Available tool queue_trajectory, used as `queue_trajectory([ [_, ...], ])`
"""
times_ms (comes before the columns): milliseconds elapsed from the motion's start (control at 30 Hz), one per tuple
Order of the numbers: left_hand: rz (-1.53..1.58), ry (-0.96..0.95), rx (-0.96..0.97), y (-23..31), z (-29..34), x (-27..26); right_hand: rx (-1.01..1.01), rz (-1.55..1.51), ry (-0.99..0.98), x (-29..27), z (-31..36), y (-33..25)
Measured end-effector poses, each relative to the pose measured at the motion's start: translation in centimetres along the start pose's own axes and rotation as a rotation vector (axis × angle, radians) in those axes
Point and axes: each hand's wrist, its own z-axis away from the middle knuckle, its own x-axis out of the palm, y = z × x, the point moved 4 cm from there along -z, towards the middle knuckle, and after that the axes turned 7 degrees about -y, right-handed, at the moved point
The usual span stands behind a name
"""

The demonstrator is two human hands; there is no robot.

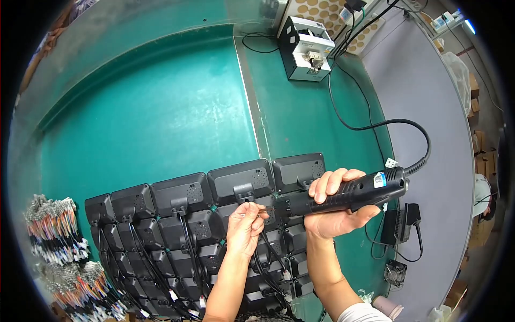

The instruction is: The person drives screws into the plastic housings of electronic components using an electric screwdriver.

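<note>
My right hand holds a black electric screwdriver lying almost level, its tip toward the left. The fingers wrap over its body while the thumb stretches out below. At the tip, the fingers of my left hand are pinched together; whatever sits between them is too small to make out. Both hands are above several rows of black plastic housings, laid back side up. Black cables with white connectors run from the housings toward me, and my forearms hide part of the rows.
Bundles of coloured wires lie at the left. A black-and-white box-shaped machine stands at the back of the green mat. The screwdriver's cord loops to the right. A power adapter and a small fan sit near the right ledge.
</note>
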Motion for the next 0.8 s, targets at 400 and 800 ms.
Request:
queue_trajectory([
  [400, 0.048, 0.008, -0.005, -0.2, -0.3, 0.2, -0.019, 0.025, 0.034, -0.1, 0.1, 0.5],
  [800, -0.014, 0.053, -0.153, 0.8, -0.3, 0.0, -0.094, 0.067, 0.0, -0.2, -1.0, 1.8],
])
